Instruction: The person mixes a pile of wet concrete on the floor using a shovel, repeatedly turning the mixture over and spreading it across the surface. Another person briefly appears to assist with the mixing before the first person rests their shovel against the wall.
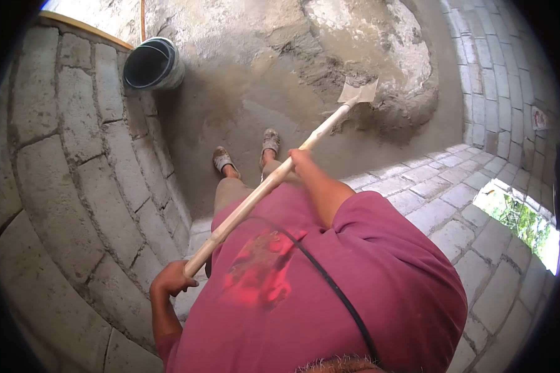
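A shovel with a long, pale wooden handle (pixel 255 196) runs diagonally across my body. My left hand (pixel 175 278) is wrapped round the handle's butt end, low at the left beside my hip. Farther along, my right hand (pixel 300 161) grips the shaft with its fingers closed. The shovel's blade (pixel 358 92), coated in grey, rests against the edge of a heap of wet mortar (pixel 330 71) on the floor. Dry, whitish material (pixel 404 46) lies on top and to the right of the heap.
A dark bucket (pixel 150 64) stands by the left block wall (pixel 74 168). More block walls (pixel 498 68) rise on the right, one with a bright opening (pixel 521 217). My mortar-stained shoes (pixel 270 142) stand on the grey floor (pixel 196 124). A black cable (pixel 330 283) crosses my shirt.
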Motion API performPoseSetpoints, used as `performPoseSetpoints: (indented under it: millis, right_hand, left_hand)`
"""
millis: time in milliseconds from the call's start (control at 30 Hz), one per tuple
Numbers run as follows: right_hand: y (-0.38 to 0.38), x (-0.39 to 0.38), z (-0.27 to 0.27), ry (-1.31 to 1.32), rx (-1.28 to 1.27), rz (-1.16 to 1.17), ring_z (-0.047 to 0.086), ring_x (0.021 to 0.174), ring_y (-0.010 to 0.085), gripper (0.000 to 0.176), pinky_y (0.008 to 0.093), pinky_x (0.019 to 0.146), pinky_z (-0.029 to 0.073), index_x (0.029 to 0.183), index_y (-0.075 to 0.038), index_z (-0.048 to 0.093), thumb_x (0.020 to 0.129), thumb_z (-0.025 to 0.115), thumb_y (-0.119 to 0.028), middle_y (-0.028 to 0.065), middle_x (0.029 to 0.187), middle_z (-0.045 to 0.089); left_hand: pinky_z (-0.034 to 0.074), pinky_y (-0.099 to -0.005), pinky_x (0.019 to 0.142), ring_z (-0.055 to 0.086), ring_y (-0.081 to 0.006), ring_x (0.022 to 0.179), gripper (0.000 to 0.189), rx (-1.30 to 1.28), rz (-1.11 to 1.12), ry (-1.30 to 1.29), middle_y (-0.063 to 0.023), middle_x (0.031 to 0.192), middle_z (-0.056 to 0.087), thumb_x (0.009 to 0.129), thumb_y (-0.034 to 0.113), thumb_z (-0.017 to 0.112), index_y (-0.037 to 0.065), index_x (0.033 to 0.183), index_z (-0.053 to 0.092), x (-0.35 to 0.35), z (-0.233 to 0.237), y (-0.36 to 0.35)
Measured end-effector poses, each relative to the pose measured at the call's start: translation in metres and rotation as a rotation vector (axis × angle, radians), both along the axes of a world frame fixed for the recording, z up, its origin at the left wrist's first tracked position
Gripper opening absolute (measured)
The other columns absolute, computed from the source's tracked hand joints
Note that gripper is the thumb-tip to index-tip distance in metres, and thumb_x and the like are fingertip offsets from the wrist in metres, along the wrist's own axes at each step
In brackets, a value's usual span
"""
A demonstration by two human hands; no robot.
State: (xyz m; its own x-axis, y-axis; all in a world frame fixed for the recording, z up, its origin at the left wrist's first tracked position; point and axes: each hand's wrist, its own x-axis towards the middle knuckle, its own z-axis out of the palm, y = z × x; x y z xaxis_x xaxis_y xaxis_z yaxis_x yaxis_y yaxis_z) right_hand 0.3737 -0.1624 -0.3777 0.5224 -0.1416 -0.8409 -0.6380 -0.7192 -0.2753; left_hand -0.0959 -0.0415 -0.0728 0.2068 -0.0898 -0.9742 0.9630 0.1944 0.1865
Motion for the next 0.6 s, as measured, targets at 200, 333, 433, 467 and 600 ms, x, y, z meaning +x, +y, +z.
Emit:
performPoseSetpoints:
  millis: [200, 333, 433, 467, 600]
  right_hand:
    - [0.019, 0.004, 0.025, -0.248, -0.157, 0.026, 0.070, 0.097, 0.0343, 0.054, 0.0483, 0.079, 0.058, 0.121, 0.011, 0.061, 0.073, 0.075, -0.008, 0.0220, 0.112, 0.069]
    - [0.036, -0.016, 0.031, -0.294, -0.131, -0.024, 0.069, 0.093, 0.0348, 0.050, 0.0484, 0.078, 0.058, 0.119, 0.010, 0.061, 0.074, 0.072, -0.008, 0.0220, 0.107, 0.068]
    - [0.054, -0.031, 0.037, -0.164, 0.042, -0.180, 0.068, 0.084, 0.0341, 0.035, 0.0489, 0.074, 0.057, 0.105, 0.009, 0.061, 0.075, 0.068, -0.006, 0.0189, 0.093, 0.064]
    - [0.062, -0.037, 0.041, -0.094, 0.092, -0.223, 0.066, 0.080, 0.0336, 0.029, 0.0484, 0.074, 0.057, 0.100, 0.006, 0.059, 0.075, 0.067, -0.007, 0.0174, 0.088, 0.062]
    - [0.101, -0.064, 0.017, 0.279, 0.282, -0.374, 0.058, 0.068, 0.0307, 0.016, 0.0463, 0.070, 0.056, 0.085, -0.003, 0.051, 0.077, 0.062, -0.010, 0.0134, 0.076, 0.054]
  left_hand:
    - [0.040, -0.0307, 0.044, 0.053, -0.0120, 0.050, 0.038, -0.205, 0.109, -0.149, -0.0026, 0.066, 0.058, 0.074, 0.009, 0.076, 0.003, 0.108, 0.063, -0.007, -0.021, 0.031]
    - [0.048, -0.0374, 0.052, 0.064, -0.0211, 0.058, 0.041, -0.045, -0.006, -0.123, -0.0089, 0.071, 0.064, 0.072, 0.012, 0.077, 0.004, 0.111, 0.064, -0.023, -0.015, 0.042]
    - [0.054, -0.0460, 0.069, 0.071, -0.0345, 0.078, 0.036, 0.322, -0.251, -0.241, -0.0161, 0.083, 0.071, 0.075, 0.013, 0.074, 0.005, 0.109, 0.065, -0.043, -0.005, 0.037]
    - [0.053, -0.0476, 0.074, 0.070, -0.0367, 0.084, 0.033, 0.403, -0.294, -0.156, -0.0170, 0.087, 0.071, 0.076, 0.014, 0.072, 0.006, 0.108, 0.064, -0.047, 0.003, 0.034]
    - [0.052, -0.0510, 0.084, 0.069, -0.0405, 0.094, 0.023, 0.654, -0.362, 0.165, -0.0182, 0.095, 0.072, 0.081, 0.013, 0.067, 0.008, 0.103, 0.062, -0.040, 0.060, 0.032]
